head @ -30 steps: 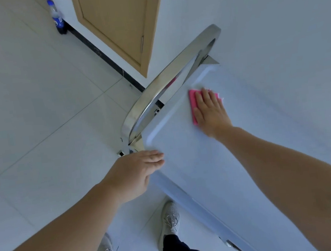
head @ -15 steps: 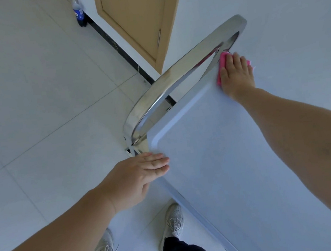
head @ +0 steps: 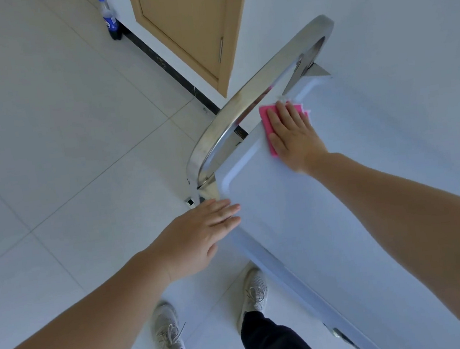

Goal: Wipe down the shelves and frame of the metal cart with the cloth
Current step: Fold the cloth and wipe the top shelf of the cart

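Right hand (head: 293, 134): fingers straight, palm flat, pressing the pink cloth (head: 269, 129) onto the cart's top shelf (head: 301, 223) near the edge below the steel handle (head: 256, 95). Cloth shows at the hand's 9 and 12 o'clock sides. Left hand (head: 201, 233): fingers extended together, holding nothing, tips touching the shelf's near corner, at 7 o'clock from the right hand. Bottle (head: 108, 18) stands on the floor at 11 o'clock, beside a wooden door (head: 190, 25).

Both hands flat, fingers straight (L (head: 201, 233) near, R (head: 293, 134) reaching fwd).
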A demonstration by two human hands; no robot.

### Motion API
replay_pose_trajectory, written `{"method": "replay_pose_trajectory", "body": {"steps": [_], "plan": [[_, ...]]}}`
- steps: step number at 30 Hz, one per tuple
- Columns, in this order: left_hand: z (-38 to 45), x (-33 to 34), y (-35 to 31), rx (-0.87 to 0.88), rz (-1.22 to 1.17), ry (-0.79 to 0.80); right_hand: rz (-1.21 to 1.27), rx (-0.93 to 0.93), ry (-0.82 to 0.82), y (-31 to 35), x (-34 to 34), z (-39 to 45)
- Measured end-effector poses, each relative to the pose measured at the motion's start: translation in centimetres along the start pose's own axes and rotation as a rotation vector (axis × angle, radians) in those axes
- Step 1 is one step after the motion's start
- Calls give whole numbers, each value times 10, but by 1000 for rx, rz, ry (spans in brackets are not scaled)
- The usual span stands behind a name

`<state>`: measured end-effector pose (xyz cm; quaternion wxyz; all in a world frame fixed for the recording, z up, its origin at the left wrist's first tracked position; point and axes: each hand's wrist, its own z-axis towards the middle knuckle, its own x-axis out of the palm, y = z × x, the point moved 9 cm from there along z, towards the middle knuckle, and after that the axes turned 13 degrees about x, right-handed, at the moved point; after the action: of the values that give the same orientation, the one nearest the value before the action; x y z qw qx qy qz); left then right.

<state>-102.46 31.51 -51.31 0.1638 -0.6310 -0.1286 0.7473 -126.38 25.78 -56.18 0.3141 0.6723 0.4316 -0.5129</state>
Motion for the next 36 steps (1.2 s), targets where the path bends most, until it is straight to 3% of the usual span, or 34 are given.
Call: {"method": "replay_pose_trajectory", "body": {"steps": [4,12,15,29,36], "plan": [[-36,-12,-7,-96,-41,9,-6,26,12,7,0,-9],[-87,-5,-13,-229,-134,76,-93,-240,35,107,18,-90],[-98,-1,-2,-288,-172,89,-58,-237,18,127,23,-115],[-130,-2,6,-236,-165,146,-69,-182,-26,120,35,-155],[-149,-23,-1,-256,-130,78,-95,-166,-42,120,35,-165]]}}
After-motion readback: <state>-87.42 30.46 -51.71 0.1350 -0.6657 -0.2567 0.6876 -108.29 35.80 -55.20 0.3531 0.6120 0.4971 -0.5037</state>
